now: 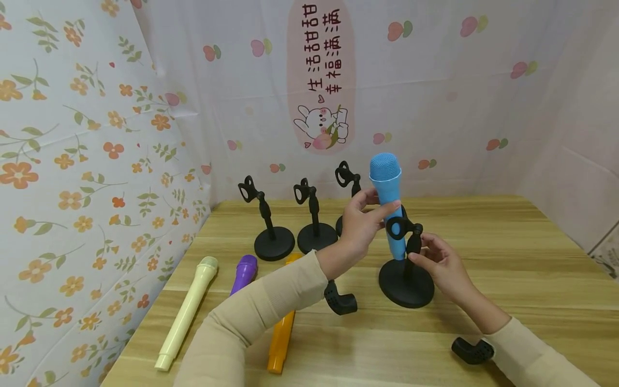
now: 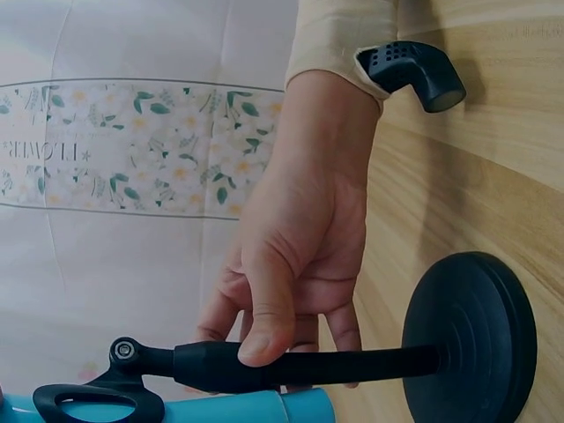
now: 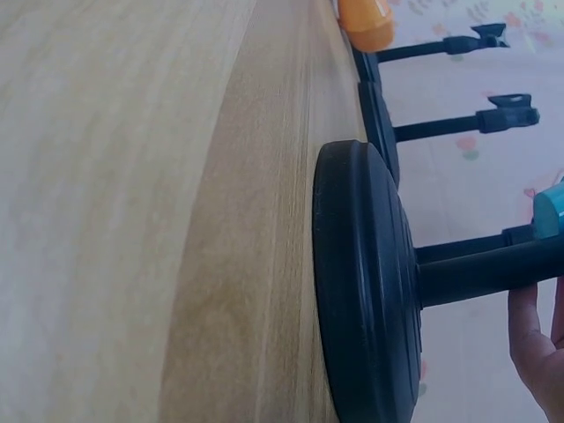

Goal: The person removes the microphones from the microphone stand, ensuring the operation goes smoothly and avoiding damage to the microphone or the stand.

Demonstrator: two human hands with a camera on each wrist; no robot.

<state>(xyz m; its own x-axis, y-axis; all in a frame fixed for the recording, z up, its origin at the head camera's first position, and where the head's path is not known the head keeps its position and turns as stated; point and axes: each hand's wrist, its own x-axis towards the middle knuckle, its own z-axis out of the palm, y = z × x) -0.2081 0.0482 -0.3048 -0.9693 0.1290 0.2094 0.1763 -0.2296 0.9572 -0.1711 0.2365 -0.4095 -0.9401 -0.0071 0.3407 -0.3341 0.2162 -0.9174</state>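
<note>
My left hand (image 1: 358,223) holds a light-blue microphone (image 1: 385,172) nearly upright, head up, with thumb and fingers about its body. Its lower end overlaps the ring-shaped clip of a black microphone stand (image 1: 406,285) and hangs close above the round base. With thumb and fingertips my right hand (image 1: 442,266) pinches the stand's upright stem. In the left wrist view, the right hand (image 2: 300,238) shows its thumb on the stem, and the blue microphone (image 2: 220,407) lies alongside the clip. The right wrist view has the base (image 3: 361,282) resting on the wooden table.
Three more black stands (image 1: 273,244) line the back of the table. To the left lie a cream microphone (image 1: 186,317), a purple microphone (image 1: 244,274) and an orange microphone (image 1: 280,344), the last two partly behind the left arm. A printed curtain (image 1: 435,107) hangs behind.
</note>
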